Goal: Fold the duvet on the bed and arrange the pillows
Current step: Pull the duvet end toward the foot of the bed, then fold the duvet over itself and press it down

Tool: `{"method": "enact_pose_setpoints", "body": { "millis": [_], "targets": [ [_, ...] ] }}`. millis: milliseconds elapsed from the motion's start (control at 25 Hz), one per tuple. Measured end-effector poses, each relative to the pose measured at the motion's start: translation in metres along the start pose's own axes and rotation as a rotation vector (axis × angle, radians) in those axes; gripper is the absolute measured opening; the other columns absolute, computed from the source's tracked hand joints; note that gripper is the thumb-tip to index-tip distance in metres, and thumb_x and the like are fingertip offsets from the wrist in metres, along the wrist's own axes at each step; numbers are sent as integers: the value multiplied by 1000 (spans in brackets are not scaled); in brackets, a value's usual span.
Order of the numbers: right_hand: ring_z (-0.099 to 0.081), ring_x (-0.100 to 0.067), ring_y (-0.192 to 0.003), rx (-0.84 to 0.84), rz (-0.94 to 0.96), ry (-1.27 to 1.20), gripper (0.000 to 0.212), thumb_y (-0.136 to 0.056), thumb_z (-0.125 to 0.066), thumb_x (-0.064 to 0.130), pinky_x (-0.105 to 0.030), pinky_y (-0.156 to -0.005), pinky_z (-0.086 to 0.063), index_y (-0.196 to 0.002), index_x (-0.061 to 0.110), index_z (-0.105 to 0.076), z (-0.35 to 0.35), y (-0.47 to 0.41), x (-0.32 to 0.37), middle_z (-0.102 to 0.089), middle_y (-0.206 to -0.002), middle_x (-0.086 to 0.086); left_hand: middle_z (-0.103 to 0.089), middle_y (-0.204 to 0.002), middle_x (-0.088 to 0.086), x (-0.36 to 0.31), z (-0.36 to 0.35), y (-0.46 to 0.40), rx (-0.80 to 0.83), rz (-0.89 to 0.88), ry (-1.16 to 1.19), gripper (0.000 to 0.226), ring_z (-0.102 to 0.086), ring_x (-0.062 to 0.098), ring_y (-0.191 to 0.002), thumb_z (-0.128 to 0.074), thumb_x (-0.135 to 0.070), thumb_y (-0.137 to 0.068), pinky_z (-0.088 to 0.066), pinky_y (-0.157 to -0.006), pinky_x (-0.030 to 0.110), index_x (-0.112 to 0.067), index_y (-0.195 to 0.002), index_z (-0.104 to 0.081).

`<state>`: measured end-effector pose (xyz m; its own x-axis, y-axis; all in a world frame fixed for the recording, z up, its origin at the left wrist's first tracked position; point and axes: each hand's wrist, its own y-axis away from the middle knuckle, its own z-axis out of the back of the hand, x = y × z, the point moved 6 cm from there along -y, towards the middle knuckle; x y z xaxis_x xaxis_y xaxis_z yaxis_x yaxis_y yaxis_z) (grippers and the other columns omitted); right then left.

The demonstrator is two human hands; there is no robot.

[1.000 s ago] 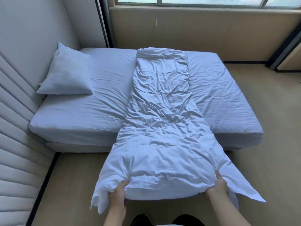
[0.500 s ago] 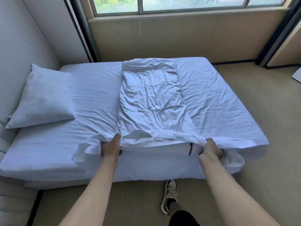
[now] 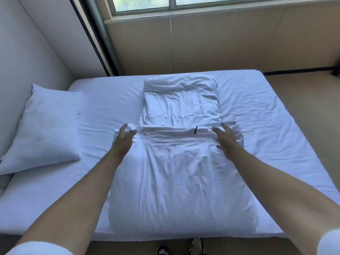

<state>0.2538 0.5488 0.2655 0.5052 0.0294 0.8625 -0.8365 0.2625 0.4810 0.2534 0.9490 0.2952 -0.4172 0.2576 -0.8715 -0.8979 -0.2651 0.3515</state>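
Duvet point(image 3: 176, 172) mid-bed, pillow point(image 3: 46, 129) left.

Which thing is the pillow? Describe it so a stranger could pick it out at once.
Start from the bed under the window and go to its left side, by the pale wall. The pillow lies there alone on the sheet, apart from the folded duvet in the middle. It is plump, smooth and squarish, while the duvet is a long, crumpled strip.

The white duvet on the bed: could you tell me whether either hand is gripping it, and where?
Neither grips it. The left hand and right hand rest open-fingered at the folded-over edge of the white duvet.
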Motion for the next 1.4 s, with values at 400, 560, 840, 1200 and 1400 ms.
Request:
{"method": "enact_pose_setpoints", "body": {
  "millis": [400,560,840,1200,1400],
  "targets": [
    [-15,-30,-155,91,-223,1092,59,-100,-46,52,-53,-121,-18,-156,39,-31,21,2,-160,-17,-169,-5,1,-172,4,187,-58,27,394,196,-965,72,6,26,-158,-33,-67,-100,-3,-124,58,-39,-162,-9],
    [2,-32,-157,70,-163,1163,62,-103,-37,57,-61,-122,-6,-160,42,-18,5,-4,-138,1,-172,-1,-3,-171,5,177,-68,-9,409,158,-1027,73,2,29,-157,-37,-61,-101,-10,-121,64,-35,-163,-9],
    [24,-29,-154,61,26,1328,79,-84,5,84,-69,-118,9,-157,55,2,-12,-82,-148,21,-169,10,26,-168,9,181,-93,-94,382,120,-1285,99,27,44,-151,-16,-95,-77,4,-111,78,-48,-154,24],
    [2,-35,-157,-97,184,1320,67,-97,-27,63,-75,-116,-2,-160,46,-12,-13,-209,-263,4,-172,4,10,-172,7,292,-147,-187,241,-135,-1276,92,8,44,-155,-11,-90,-81,-3,-111,81,-46,-160,4],
    [-12,-47,-153,-193,403,1146,66,-100,-27,59,-74,-116,-5,-157,27,-32,-9,-244,-325,-20,-167,-20,-10,-167,28,338,-172,-212,121,-349,-1145,87,-7,56,-151,-31,-72,-90,-6,-114,78,-26,-163,-19]
  ]
}}
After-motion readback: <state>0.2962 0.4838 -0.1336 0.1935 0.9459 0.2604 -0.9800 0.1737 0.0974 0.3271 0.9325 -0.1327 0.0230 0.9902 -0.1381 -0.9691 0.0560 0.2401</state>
